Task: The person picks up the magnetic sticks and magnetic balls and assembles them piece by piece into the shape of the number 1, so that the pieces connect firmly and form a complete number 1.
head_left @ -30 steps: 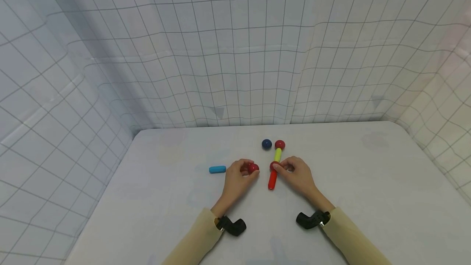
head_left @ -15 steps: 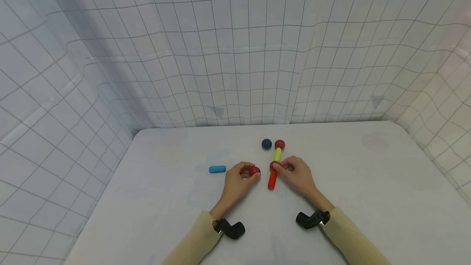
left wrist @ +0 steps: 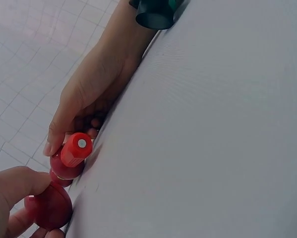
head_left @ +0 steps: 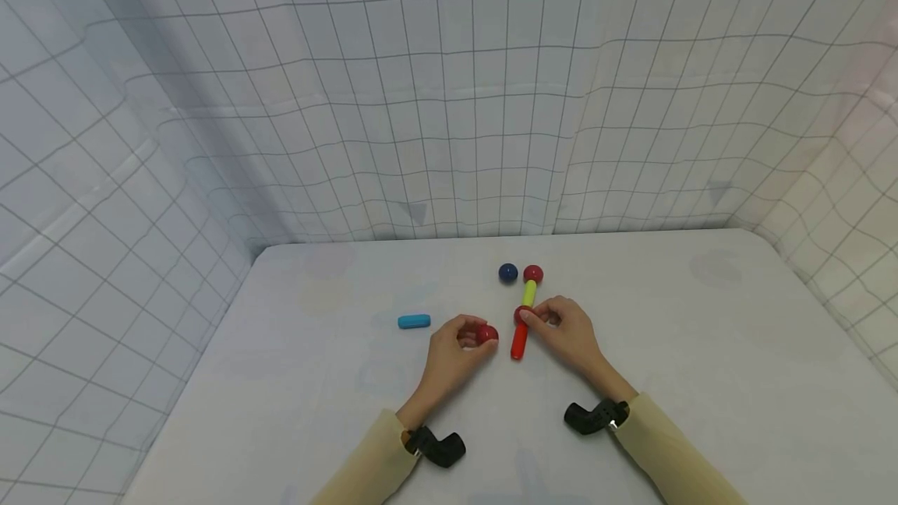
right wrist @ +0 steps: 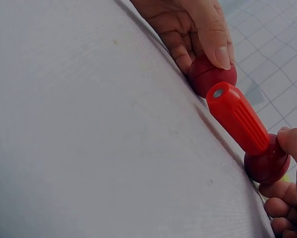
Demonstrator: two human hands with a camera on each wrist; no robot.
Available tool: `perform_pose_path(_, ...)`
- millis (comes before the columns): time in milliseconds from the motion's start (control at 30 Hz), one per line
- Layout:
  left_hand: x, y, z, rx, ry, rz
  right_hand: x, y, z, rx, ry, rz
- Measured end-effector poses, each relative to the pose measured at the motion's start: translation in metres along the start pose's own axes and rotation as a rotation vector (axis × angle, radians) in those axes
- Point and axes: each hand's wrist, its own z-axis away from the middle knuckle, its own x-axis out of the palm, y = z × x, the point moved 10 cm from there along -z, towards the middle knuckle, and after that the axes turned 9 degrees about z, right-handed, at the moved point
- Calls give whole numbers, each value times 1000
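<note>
Between thumb and fingers, my left hand [head_left: 447, 357] pinches a glossy red ball [left wrist: 53, 206] just above or on the white table. My right hand [head_left: 571, 340] grips another red ball [right wrist: 263, 167], the middle one of a chain. From that ball a red ribbed rod [right wrist: 238, 120] points toward me, its free end showing a silvery disc. On the far side a yellow rod [head_left: 529, 294] runs to a third red ball [head_left: 533, 273]. A small gap separates the left hand's ball from the red rod in the head view.
A dark blue ball [head_left: 508, 273] lies just left of the chain's far ball. Off to the left of my left hand is a blue rod [head_left: 414, 321]. White gridded cloth [head_left: 449, 100] rises behind the table [head_left: 316, 380] and at both sides.
My left hand, with its red ball, has shifted a little toward me and to the right, nearer the red rod's level. The right hand and the chain stay in place.
</note>
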Motion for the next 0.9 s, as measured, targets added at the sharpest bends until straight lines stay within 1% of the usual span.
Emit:
perform_pose_path(400, 0, 4, 7, 53, 1, 35, -1, -1, 0, -5, -1, 5)
perform_pose_path(667, 2, 2, 10, 35, -8, 49, -1, -1, 0, -6, -1, 3)
perform_pose_path(767, 3, 4, 12, 43, -6, 57, -1, -1, 0, -6, 1, 1)
perform_pose_path(900, 4, 4, 14, 34, -11, 66, 0, 0, 0, -3, 1, 3)
